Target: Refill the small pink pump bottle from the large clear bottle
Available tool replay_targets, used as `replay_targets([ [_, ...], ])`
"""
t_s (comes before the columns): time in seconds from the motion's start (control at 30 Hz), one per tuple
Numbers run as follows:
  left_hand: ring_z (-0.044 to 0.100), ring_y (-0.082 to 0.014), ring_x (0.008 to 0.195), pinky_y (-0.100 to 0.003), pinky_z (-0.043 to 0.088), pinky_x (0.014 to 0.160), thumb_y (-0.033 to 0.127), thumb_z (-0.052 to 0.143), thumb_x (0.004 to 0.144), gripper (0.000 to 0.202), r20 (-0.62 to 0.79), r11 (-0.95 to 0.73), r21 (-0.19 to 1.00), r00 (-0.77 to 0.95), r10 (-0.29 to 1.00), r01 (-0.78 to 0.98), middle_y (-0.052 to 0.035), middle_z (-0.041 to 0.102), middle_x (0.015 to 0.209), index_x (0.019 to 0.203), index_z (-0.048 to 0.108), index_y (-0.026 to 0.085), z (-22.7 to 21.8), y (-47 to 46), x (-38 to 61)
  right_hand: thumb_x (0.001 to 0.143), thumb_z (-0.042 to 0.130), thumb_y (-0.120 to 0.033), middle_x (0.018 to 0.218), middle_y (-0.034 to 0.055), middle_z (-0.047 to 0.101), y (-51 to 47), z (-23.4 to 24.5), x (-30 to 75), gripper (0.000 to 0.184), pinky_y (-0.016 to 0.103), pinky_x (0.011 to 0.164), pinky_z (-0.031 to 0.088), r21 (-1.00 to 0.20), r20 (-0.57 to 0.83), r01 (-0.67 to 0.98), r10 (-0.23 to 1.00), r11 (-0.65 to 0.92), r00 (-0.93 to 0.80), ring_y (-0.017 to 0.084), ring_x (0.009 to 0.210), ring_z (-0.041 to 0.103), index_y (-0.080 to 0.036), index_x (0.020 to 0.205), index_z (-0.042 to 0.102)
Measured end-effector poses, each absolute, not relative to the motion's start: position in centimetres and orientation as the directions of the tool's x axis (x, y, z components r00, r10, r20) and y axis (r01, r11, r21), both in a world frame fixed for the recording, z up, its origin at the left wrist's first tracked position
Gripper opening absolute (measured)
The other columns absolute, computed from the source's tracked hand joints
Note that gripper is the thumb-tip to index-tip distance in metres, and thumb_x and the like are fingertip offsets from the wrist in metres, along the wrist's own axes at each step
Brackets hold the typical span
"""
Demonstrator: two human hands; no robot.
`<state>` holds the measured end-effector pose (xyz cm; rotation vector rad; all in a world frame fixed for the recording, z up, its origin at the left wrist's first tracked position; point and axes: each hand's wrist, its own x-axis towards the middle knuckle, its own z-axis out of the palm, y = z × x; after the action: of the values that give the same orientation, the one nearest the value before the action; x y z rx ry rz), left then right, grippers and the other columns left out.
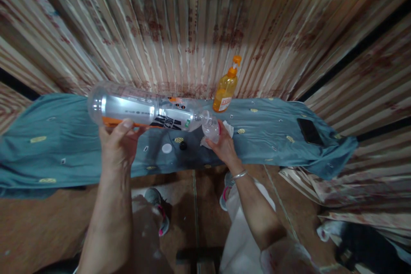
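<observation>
My left hand (119,139) grips a large clear plastic bottle (128,109) with a silver and orange label, from below near its base. The bottle lies almost level in the air, its neck pointing right. At its mouth is a small clear plastic bottle (210,128), held by my right hand (224,145) with the fingers wrapped round it. The two mouths meet or nearly meet; I cannot tell which. Under my right hand lies a crumpled white tissue (228,128). A white cap (167,148) and a black cap (183,145) rest on the cloth between my hands.
An orange pump bottle (226,92) stands at the back of the narrow table, which a blue-green cloth (77,145) covers. A black phone (310,131) lies at the right end. Striped curtains (180,30) hang close behind. Dark fabric (369,242) is on the floor at right.
</observation>
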<state>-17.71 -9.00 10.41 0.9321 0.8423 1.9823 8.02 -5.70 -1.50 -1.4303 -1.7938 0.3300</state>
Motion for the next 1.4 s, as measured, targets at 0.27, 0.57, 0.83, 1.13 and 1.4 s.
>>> replay_targets([
  [0.27,0.065,-0.017,0.066,-0.026,0.056,0.052,0.018,0.077,0.048,0.059,0.294,-0.467,0.803,-0.437,0.85,-0.369,0.0003,0.069,0.078,0.104,0.06,0.026,10.42,-9.06,-17.81,0.072,0.07,-0.028,0.139,0.0175,0.048,-5.74,-1.43,8.07,0.081,0.047,0.108,0.04,-0.653,0.41,0.687,0.911,0.318,-0.031,0.029,0.131,0.045,-0.012,0.141,0.03],
  [0.57,0.065,-0.0176,0.064,-0.029,0.057,0.05,0.018,0.077,0.048,0.056,0.309,-0.474,0.802,-0.427,0.85,-0.364,0.0008,0.068,0.074,0.102,0.061,0.025,10.33,-9.13,-18.13,0.071,0.071,-0.03,0.142,0.018,0.045,-5.8,-1.43,8.32,0.086,0.048,0.11,0.038,-0.627,0.418,0.695,0.905,0.351,-0.08,0.029,0.131,0.044,-0.012,0.142,0.027],
  [0.83,0.066,-0.0178,0.063,-0.027,0.057,0.048,0.018,0.077,0.045,0.059,0.295,-0.476,0.797,-0.448,0.844,-0.371,0.0035,0.067,0.07,0.102,0.062,0.028,10.08,-8.97,-18.08,0.073,0.068,-0.03,0.141,0.0189,0.045,-5.78,-1.74,8.49,0.082,0.049,0.109,0.038,-0.63,0.428,0.688,0.9,0.359,-0.078,0.03,0.131,0.045,-0.011,0.142,0.028],
  [1.13,0.065,-0.0184,0.065,-0.026,0.056,0.046,0.016,0.075,0.041,0.047,0.275,-0.466,0.799,-0.457,0.846,-0.38,0.0024,0.066,0.071,0.087,0.065,0.023,10.56,-9.1,-17.67,0.073,0.07,-0.028,0.141,0.0194,0.046,-5.74,-1.67,8.55,0.083,0.049,0.109,0.039,-0.628,0.417,0.696,0.905,0.349,-0.078,0.03,0.131,0.044,-0.011,0.142,0.028],
  [1.4,0.065,-0.0182,0.066,-0.027,0.057,0.047,0.018,0.074,0.044,0.048,0.292,-0.466,0.811,-0.446,0.846,-0.354,0.0033,0.065,0.072,0.091,0.064,0.025,10.45,-9.12,-17.83,0.074,0.07,-0.03,0.141,0.0167,0.046,-5.77,-1.78,8.55,0.082,0.049,0.109,0.039,-0.615,0.438,0.703,0.896,0.358,-0.074,0.03,0.131,0.044,-0.015,0.142,0.027],
])
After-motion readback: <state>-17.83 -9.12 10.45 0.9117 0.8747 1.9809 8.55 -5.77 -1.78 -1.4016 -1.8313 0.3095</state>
